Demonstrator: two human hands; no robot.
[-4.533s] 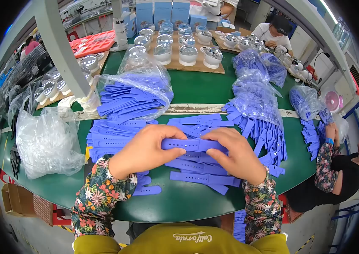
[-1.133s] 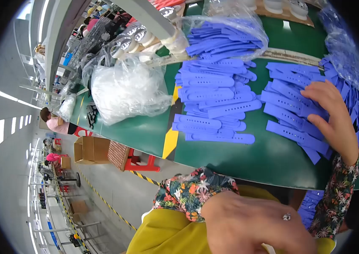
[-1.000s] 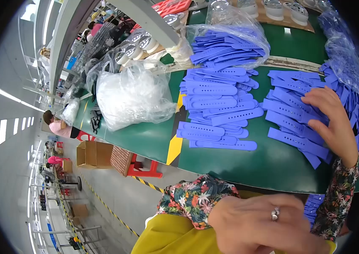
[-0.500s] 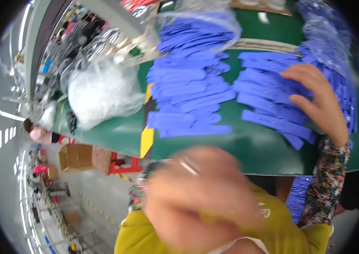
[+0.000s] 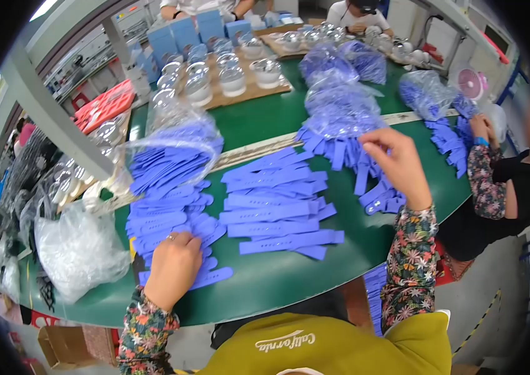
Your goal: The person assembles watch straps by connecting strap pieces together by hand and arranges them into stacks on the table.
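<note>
On the near left pile of blue straps [image 5: 155,222], my left hand [image 5: 175,265] has its fingers curled together at a strap; the fingertips are partly hidden. My right hand [image 5: 397,164] is raised by the loose straps [image 5: 362,178] spilling from a clear bag [image 5: 343,115]. Its thumb and forefinger are apart, with nothing visible between them. Between my hands lies a stacked middle pile of straps [image 5: 271,206], touched by neither hand. Another clear bag of straps [image 5: 177,153] lies open behind the left pile.
A bag of white material [image 5: 80,250] sits at the left. Clear-domed white devices [image 5: 232,81] stand on cardboard at the back, beside blue boxes [image 5: 183,32]. A co-worker [image 5: 505,187] handles straps at the right. A grey post [image 5: 59,112] rises at the left.
The view has swung back to the right. My left hand has moved from in front of my body onto the left pile. My right hand has left the middle pile for the straps at the right.
</note>
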